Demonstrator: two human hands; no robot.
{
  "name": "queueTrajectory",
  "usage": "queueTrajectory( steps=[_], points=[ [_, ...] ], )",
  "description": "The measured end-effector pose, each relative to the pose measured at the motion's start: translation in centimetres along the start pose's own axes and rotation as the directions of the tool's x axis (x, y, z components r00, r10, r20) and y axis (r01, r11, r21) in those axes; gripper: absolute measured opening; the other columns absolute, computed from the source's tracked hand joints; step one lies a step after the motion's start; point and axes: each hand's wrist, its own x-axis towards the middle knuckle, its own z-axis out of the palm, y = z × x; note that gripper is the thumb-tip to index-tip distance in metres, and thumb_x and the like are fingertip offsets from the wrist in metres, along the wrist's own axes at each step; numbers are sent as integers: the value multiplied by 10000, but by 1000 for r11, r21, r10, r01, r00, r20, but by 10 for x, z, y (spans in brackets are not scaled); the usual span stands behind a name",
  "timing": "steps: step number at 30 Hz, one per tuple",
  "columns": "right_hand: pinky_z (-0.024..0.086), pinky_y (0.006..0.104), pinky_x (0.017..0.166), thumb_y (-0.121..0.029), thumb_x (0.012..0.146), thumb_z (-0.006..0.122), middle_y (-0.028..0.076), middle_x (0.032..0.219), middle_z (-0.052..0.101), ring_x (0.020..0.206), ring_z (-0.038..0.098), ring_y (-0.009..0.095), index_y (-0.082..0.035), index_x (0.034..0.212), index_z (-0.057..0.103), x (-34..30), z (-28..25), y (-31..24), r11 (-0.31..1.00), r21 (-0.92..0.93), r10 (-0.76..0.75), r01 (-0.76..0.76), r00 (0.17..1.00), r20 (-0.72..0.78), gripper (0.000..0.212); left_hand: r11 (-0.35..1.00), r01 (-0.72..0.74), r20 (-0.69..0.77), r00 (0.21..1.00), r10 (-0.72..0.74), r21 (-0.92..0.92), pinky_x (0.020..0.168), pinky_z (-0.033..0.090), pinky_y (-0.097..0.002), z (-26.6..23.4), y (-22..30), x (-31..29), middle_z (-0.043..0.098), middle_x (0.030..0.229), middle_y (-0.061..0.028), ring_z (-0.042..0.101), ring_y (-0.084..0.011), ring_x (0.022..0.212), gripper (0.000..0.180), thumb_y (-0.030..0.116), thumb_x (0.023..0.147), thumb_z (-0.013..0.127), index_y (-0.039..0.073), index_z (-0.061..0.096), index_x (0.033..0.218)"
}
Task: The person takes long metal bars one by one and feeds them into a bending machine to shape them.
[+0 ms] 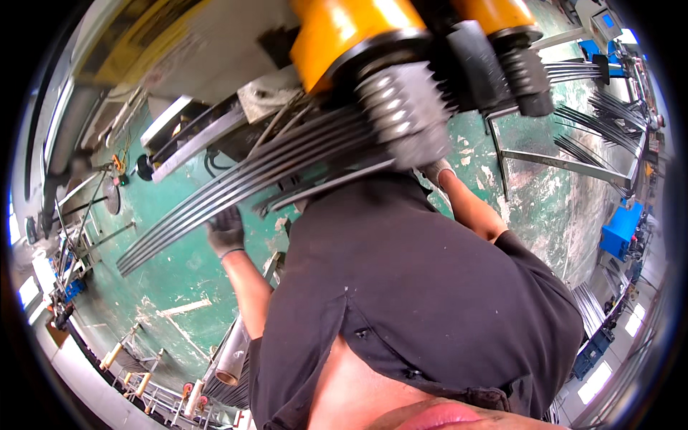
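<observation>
Several long, dark metal rods (pixel 215 199) lie side by side, running from the lower left up to the machine in front of me. My left hand (pixel 226 233), in a grey glove with dark fingers, is at the near edge of the rods. Its fingers are stretched out; whether they touch the rods I cannot tell. My right hand (pixel 434 170), also gloved, is beside a thick ridged metal machine part (pixel 405 107), which hides its fingers. That part hangs from an orange cylinder (pixel 358 32) over the rods' right end. A flat metal bar (pixel 330 188) runs below the rods.
A second orange cylinder (pixel 498 18) with a ridged end is further right. A metal rack (pixel 566 166) carries more dark rods (pixel 602 118). A blue box (pixel 621 231) stands at the right. At lower left are a cardboard-coloured tube (pixel 231 358) and roller stands (pixel 143 383) on the green floor.
</observation>
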Motion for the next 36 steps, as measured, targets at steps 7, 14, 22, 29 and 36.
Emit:
queueTrajectory(
  steps=[7, 14, 22, 29, 36],
  points=[
    [553, 441, 864, -432, 888, 732, 213, 1047, 758, 971, 727, 310, 24, 1125, 745, 84, -76, 48, 998, -53, -47, 44, 998, -50, 514, 819, 14, 232, 956, -179, 573, 1096, 444, -520, 41, -142, -45, 601, 1384, -145, 555, -352, 1288, 459, 390, 1015, 553, 56, 615, 1323],
    [558, 422, 795, -420, 889, 734, 155, 972, 753, 886, 703, 238, 7, 1100, 750, 96, -77, 51, 984, 156, -84, 89, 996, -38, 477, 142, -590, 603, 796, -64, 795, 1038, 473, -502, 66, -153, -58, 662, 1254, -138, 611, -349, 1179, 373, 334, 969, 612, 84, 669, 1240],
    [555, 400, 869, -390, 868, 757, 144, 984, 784, 934, 742, 271, -39, 1098, 776, -37, -39, 68, 997, 79, 38, -26, 985, -166, 420, -424, -875, 900, 360, -245, 235, 972, 506, -482, 80, -161, -67, 732, 1106, -130, 675, -346, 1054, 280, 269, 916, 679, 117, 731, 1145],
    [550, 363, 782, -387, 872, 719, 115, 884, 761, 783, 693, 201, 6, 1069, 767, -121, 20, 129, 953, 248, 232, -174, 946, -227, 442, -700, -707, 806, 467, -363, 95, 988, 514, -477, 126, -129, -136, 715, 1222, -128, 660, -307, 1150, 431, 403, 973, 622, 144, 688, 1311],
    [553, 386, 875, -441, 863, 717, 155, 1000, 777, 947, 733, 260, -29, 1139, 774, -144, 27, 126, 970, 211, 168, -118, 957, -238, 499, 232, -688, 721, 683, -115, 688, 967, 520, -462, 100, -98, -117, 715, 1227, -157, 671, -307, 1142, 412, 360, 1003, 564, 82, 689, 1280]
  ],
)
